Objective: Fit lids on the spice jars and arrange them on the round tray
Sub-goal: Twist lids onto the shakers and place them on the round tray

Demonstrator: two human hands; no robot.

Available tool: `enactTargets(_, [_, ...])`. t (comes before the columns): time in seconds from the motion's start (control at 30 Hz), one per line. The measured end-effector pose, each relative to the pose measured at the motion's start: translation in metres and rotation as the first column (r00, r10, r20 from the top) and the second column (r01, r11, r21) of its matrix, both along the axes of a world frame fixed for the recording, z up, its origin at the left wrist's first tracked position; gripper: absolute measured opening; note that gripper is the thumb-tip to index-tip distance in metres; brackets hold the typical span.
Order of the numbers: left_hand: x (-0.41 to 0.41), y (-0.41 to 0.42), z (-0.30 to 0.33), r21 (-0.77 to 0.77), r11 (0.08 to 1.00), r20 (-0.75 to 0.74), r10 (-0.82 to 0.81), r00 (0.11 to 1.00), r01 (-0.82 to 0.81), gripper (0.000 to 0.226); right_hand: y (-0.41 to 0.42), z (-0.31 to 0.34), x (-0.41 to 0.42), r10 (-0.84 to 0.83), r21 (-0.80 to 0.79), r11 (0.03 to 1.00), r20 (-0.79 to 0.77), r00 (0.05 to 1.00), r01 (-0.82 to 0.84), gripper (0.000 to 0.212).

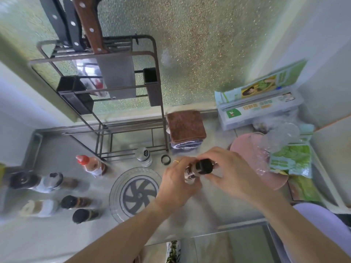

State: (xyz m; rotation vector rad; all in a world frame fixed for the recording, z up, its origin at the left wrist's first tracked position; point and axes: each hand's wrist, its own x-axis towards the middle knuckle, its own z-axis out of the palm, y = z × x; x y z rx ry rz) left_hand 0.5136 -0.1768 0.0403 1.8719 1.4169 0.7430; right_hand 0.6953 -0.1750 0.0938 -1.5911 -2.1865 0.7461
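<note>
My left hand (pixel 176 184) grips a small spice jar (pixel 190 174) with a dark printed label, tilted toward the right. My right hand (pixel 230 172) pinches the black lid (pixel 206 166) that sits on the jar's mouth. Both hands hover just right of the round clear tray (pixel 115 188), which has a grey pinwheel pattern and holds nothing. A loose black lid ring (pixel 166 160) lies on the counter behind my hands. A glass shaker with a silver perforated top (pixel 143 156) stands beside that ring.
Several capped jars stand at the left, among them black-lidded ones (pixel 69 202) (pixel 80 215) and a red-capped bottle (pixel 89 165). A metal knife rack (pixel 106 88) stands behind. A folded brown cloth (pixel 186 128), a wrap box (pixel 260 109), a pink plate (pixel 247 149) and green packets (pixel 292 158) lie at the right.
</note>
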Motion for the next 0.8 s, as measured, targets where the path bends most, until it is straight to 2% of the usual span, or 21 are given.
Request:
enactTargets(0.1, [-0.006,-0.006,0.009,0.032,0.999,0.026,-0.005,1.0,0.004,0.044,-0.004,0.009,-0.003,0.022,0.015,1.0,0.043,0.999,-0.023,0.047])
enactTargets(0.2, [-0.011,-0.01,0.012,0.062,0.998,0.047,-0.009,0.999,0.006,0.046,-0.007,0.016,-0.009,-0.025,0.043,0.999,0.105,0.994,0.021,0.041])
enactTargets(0.3, [-0.013,-0.012,0.014,0.079,0.997,0.037,-0.017,0.999,0.014,0.046,-0.013,0.018,-0.013,-0.058,0.042,0.998,0.176,0.983,0.052,0.049])
enactTargets(0.5, [-0.016,-0.013,0.018,0.085,0.996,0.018,-0.01,1.0,0.009,0.044,-0.013,0.019,-0.009,0.026,-0.009,1.0,0.085,0.996,-0.025,0.044])
enactTargets(0.6, [-0.02,-0.013,0.022,0.071,0.997,0.029,-0.006,1.0,0.003,0.043,-0.012,0.021,-0.01,0.127,0.035,0.991,0.084,0.988,-0.13,0.053])
enactTargets(0.8, [-0.025,-0.007,0.03,0.041,0.996,0.001,-0.077,0.997,0.077,0.041,-0.014,0.021,-0.007,0.232,0.117,0.964,0.067,0.97,-0.238,0.049])
